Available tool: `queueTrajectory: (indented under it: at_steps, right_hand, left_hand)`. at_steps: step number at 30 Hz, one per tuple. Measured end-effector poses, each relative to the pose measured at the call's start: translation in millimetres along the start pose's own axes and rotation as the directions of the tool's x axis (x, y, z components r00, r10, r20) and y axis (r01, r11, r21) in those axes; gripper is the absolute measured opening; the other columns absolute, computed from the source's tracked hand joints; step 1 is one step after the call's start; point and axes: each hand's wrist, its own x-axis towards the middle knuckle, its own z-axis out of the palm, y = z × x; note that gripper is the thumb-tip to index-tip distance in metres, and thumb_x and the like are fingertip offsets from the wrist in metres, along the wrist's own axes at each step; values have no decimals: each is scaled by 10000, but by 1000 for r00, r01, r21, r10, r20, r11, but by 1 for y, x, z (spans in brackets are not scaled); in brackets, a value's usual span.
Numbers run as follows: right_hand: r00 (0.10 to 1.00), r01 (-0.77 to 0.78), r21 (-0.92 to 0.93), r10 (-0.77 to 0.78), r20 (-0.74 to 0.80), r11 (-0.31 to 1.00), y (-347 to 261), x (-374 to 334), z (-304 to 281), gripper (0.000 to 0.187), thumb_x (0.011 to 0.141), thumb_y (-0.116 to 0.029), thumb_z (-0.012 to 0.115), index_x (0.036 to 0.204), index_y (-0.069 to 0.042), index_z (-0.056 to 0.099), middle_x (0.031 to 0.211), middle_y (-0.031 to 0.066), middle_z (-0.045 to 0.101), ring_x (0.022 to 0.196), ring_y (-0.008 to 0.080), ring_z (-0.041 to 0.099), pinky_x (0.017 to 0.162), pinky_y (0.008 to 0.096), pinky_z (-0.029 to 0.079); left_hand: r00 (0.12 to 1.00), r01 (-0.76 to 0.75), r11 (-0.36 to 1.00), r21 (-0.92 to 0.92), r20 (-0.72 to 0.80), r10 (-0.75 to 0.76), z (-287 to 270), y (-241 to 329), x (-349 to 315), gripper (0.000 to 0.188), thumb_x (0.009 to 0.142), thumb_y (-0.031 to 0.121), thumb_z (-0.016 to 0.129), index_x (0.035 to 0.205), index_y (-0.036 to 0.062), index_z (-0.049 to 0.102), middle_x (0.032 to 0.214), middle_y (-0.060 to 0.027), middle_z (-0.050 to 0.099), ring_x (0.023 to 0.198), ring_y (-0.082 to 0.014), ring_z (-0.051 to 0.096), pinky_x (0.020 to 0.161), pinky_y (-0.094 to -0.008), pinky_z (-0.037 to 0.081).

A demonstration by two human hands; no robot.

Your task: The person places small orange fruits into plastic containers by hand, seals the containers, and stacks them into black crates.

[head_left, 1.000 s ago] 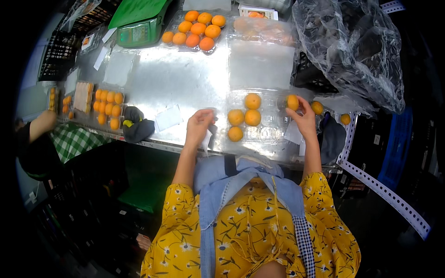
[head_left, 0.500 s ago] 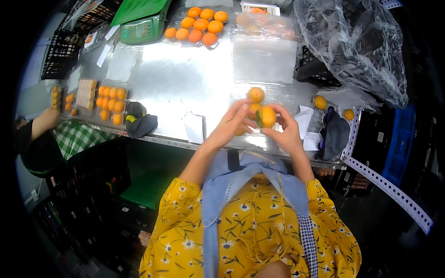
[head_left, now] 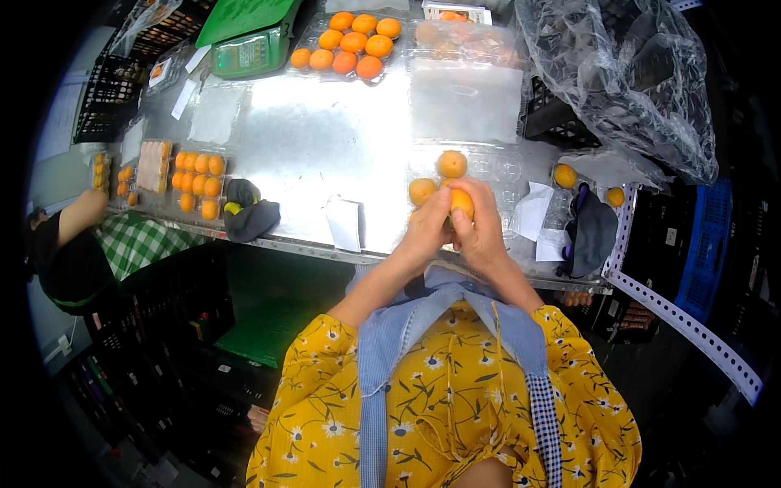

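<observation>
My two hands are drawn together over a clear plastic tray (head_left: pixel 506 156) near the table's front edge. My right hand (head_left: pixel 483 228) is closed around an orange mandarin (head_left: pixel 462 202), its fingers curled over the far and right sides. My left hand (head_left: pixel 428 231) presses in from the left, closed against the same fruit, with its fingertips partly hidden. Two more mandarins sit in the tray: one (head_left: pixel 452 163) just beyond my hands, another (head_left: pixel 422 191) to the left. No leaf shows on the held fruit now.
A filled mandarin tray (head_left: pixel 392 50) and a green scale (head_left: pixel 248 54) stand at the back. Dark gloves (head_left: pixel 254 215) lie left, a dark cloth item (head_left: pixel 591 232) right. Crumpled plastic (head_left: pixel 618 89) covers the far right. A co-worker's arm (head_left: pixel 81 210) reaches in at far left.
My hands have closed in on the mandarin, hiding the green leaf that showed on it. The fruit has come slightly nearer me, and the left mandarin in the tray is now uncovered.
</observation>
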Motion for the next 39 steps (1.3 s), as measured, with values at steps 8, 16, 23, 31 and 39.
queueTrajectory:
  at_steps: [8,16,23,31,39]
  right_hand:
    - [969,-248,214,239,65,945,8,2,-5,360,940,-269,280,996,-18,531,950,110,540,800,188,537,716,291,426]
    - [914,-296,594,402,-51,748,22,3,-8,319,945,-237,355,1011,4,553,896,58,568,803,105,525,692,224,422]
    - [915,-342,485,403,-23,805,31,-3,-19,232,924,-178,427,988,1,559,859,40,570,722,81,499,666,213,415]
    - [936,-318,483,350,24,816,24,-8,-9,174,903,-137,473,976,-3,556,832,32,561,727,79,509,664,208,421]
    - [995,84,-109,-78,58,990,-11,5,-17,382,690,-123,692,1034,-44,544,961,111,548,866,235,564,743,301,462]
  left_hand:
    - [997,80,989,-121,2,-80,1,-5,2,406,929,428,329,1010,55,470,810,-48,513,637,-122,477,567,-262,413]
    - [983,118,872,-475,181,-35,-6,15,0,439,925,359,276,1189,42,426,1077,-151,494,882,-219,499,782,-328,430]
    - [991,39,876,-480,128,26,-11,8,2,407,933,355,279,1162,59,436,1040,-145,492,825,-206,493,740,-310,427]
    - [976,-92,941,-325,158,150,-21,1,7,406,946,390,236,1081,85,467,1023,-112,523,746,-162,492,647,-283,402]
    - [992,-108,994,23,-66,109,-15,-4,9,557,928,502,180,1191,92,449,1151,-101,484,998,-172,495,768,-291,433]
